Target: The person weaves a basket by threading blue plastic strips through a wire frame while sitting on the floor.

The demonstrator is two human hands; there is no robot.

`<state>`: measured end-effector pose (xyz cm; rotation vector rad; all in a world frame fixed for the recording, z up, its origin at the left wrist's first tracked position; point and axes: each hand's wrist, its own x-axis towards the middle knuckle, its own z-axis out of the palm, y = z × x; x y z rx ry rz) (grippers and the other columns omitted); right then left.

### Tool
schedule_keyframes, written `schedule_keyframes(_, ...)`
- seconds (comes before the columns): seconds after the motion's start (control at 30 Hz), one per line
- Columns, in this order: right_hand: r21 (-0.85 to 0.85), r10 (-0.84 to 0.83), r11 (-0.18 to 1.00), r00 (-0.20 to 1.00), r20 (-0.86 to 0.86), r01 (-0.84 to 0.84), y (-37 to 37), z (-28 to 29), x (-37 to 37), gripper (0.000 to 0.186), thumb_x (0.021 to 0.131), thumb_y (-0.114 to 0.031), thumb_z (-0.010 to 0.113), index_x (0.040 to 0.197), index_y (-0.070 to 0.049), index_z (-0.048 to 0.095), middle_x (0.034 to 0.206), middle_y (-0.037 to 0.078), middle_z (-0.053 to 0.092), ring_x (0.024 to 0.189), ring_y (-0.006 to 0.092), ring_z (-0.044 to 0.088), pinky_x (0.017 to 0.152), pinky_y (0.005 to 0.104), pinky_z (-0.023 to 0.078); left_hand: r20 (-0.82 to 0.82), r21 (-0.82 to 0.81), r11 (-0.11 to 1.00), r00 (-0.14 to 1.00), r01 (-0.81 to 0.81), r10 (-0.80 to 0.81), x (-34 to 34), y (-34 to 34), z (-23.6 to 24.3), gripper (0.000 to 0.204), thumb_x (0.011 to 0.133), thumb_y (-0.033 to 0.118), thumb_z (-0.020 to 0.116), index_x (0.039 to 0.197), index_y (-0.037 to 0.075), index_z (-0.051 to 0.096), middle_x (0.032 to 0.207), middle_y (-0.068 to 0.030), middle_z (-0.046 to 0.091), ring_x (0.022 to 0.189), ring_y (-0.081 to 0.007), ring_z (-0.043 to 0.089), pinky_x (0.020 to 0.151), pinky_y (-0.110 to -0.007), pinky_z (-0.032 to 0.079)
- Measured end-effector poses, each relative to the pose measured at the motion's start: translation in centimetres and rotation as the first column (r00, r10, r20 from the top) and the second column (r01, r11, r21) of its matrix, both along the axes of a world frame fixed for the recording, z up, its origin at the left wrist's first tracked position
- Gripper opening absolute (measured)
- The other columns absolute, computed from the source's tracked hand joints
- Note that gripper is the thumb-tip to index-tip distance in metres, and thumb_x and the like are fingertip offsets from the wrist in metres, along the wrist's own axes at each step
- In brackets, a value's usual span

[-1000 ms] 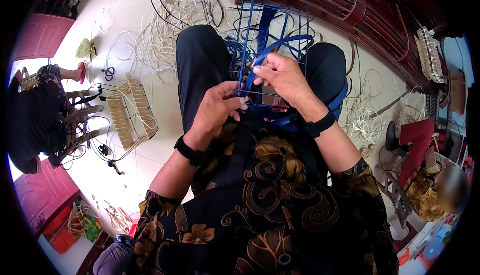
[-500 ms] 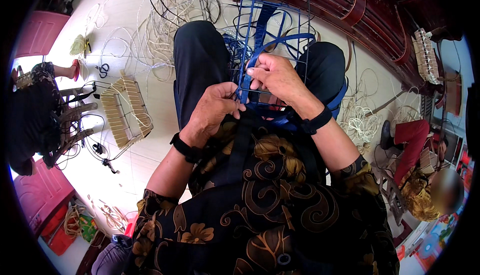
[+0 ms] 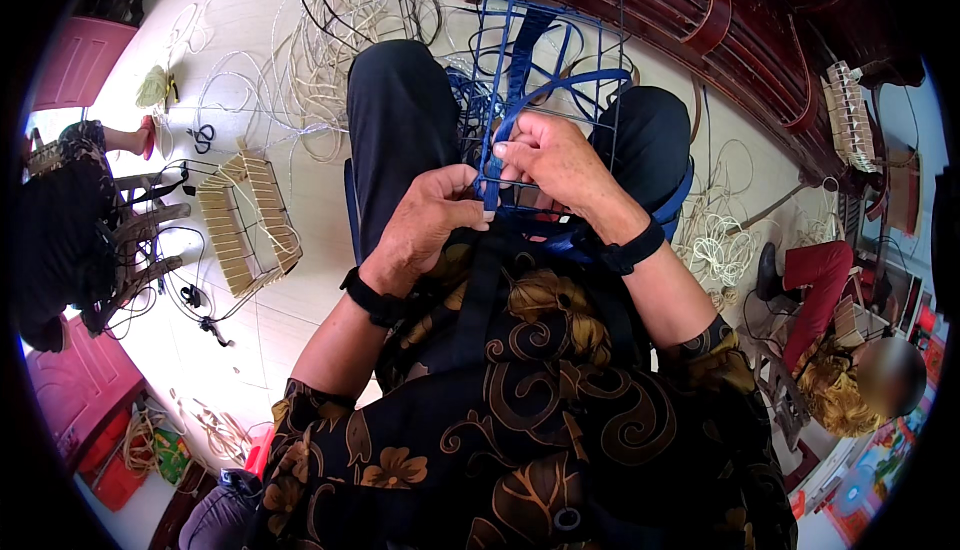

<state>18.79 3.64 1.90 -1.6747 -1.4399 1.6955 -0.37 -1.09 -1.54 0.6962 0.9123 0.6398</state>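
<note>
In the head view, the person sits with a blue wire frame (image 3: 505, 30) standing between the knees, toward one o'clock from the middle; a blue strip (image 3: 590, 77) loops across it and comes down along its left side to both hands.

The left hand (image 3: 425, 218), at ten o'clock, has its thumb and forefinger closed on the strip near the frame's lower left corner; the right hand (image 3: 555, 155), at one o'clock, pinches the same strip a little higher between thumb and bent forefinger, its other fingers curled and partly hidden; a black band circles each wrist.

At nine o'clock a tan, partly wrapped basket (image 3: 275, 200) lies tilted on the floor, with a person in dark clothes farther out; scissors (image 3: 203, 138) lie at ten o'clock; a tangle of pale cord (image 3: 310, 60) spreads at eleven; a dark red wooden bench (image 3: 740, 70) runs along two o'clock; at three o'clock sits a loose heap of cord (image 3: 725, 255), near a person in red trousers (image 3: 818, 285); a pink panel (image 3: 85, 380) stands toward eight.
</note>
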Motion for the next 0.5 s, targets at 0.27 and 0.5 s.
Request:
schedule_keyframes(0.27,-0.040,-0.003,0.999,0.999,-0.033,0.002,-0.1,0.1,-0.1,0.010,0.091,-0.012,0.063,0.095,-0.002,0.061,0.076,0.004,0.065,0.058,0.0082,0.057,0.037,0.0230,0.040,-0.026,0.060,0.993,0.994,-0.101,0.103,0.9,-0.8,-0.3,0.012,0.083,-0.003,0.063,0.095,0.000,0.063,0.086,-0.0039,0.064,0.075,-0.0116,0.060,0.071,-0.024,0.049)
schedule_keyframes(0.5,0.062,-0.030,0.998,0.999,-0.015,0.031,-0.3,-0.7,0.1,0.013,0.088,-0.010,0.065,0.096,0.000,0.063,0.075,0.006,0.066,0.064,0.0105,0.061,0.047,0.0250,0.045,-0.053,0.052,0.986,0.986,-0.158,0.161,1.1,-0.8,-0.4,0.011,0.087,0.006,0.068,0.094,0.000,0.062,0.079,-0.0041,0.063,0.068,-0.0124,0.060,0.065,-0.025,0.050)
